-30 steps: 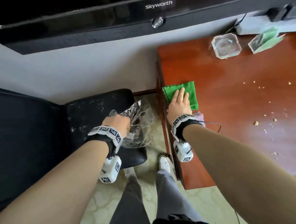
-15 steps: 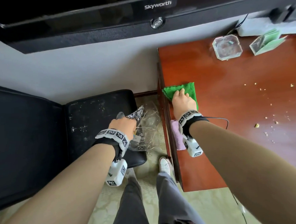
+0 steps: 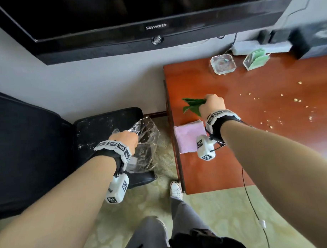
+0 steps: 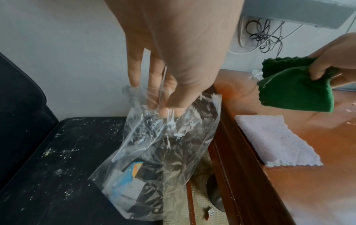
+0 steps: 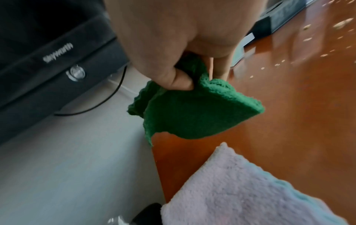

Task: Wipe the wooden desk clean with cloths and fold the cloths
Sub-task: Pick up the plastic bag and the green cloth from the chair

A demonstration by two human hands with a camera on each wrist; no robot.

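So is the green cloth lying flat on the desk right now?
No, the right hand grips the green cloth bunched and lifted above the wooden desk, while the pink cloth lies flat.

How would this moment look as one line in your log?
right hand: grips green cloth, lifted | left hand: holds plastic bag | pink cloth: on desk | crumbs remain

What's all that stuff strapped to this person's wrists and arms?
Both forearms are bare, with no sleeves. Each wrist carries a black strap topped by a white band printed with black-and-white square code markers. Under each wrist hangs a small white box, the left one and the right one, marked with similar squares. A thin black cable trails from the right one.
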